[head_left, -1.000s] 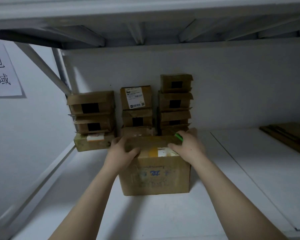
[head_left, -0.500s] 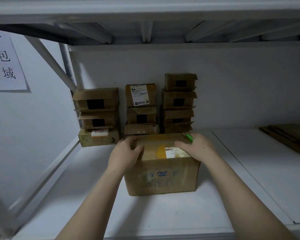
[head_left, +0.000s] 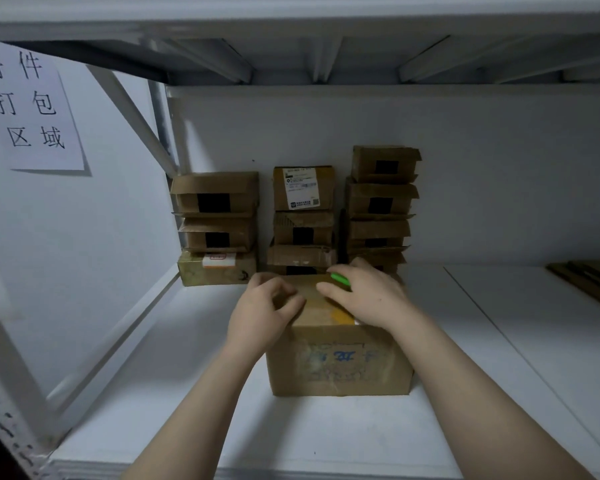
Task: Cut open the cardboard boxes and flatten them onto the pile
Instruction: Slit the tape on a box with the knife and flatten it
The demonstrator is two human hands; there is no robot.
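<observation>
Two close hands: my right hand (head_left: 368,297) grips green cutter (head_left: 340,279), left hand (head_left: 260,315) clutches cardboard box (head_left: 340,362) top; a slip could nick that hand.

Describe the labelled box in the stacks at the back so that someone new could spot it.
On the white shelf, against the back wall, find the middle stack of three cardboard stacks. The labelled box sits on top of it. It alone bears a large white printed label; most neighbouring boxes show a dark square instead.
</observation>
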